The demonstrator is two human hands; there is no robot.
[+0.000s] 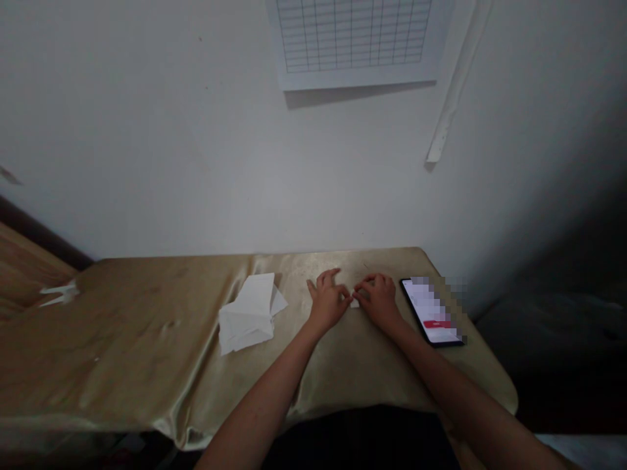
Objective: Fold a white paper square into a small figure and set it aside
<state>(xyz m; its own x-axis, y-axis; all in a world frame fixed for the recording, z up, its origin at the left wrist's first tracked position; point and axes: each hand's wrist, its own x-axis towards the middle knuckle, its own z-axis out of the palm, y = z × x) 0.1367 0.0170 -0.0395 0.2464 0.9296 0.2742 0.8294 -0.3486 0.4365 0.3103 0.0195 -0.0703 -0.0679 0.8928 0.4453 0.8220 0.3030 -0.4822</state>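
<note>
Between my two hands, just above the cloth, is a small white piece of paper [355,302], partly hidden by my fingertips. My left hand [329,300] pinches its left side with thumb and forefinger, the other fingers spread away. From the right, my right hand [378,297] pinches the same piece, its fingers curled. The fingertips of both hands nearly meet. To the left of my left hand lies a loose pile of white paper sheets [249,313], some with torn edges.
A gold satin cloth [122,339] with folds covers the table against a white wall [196,163]. A phone [431,313] with a lit screen lies at the right. A printed grid sheet [353,39] hangs above. White strips [61,294] lie at the far left.
</note>
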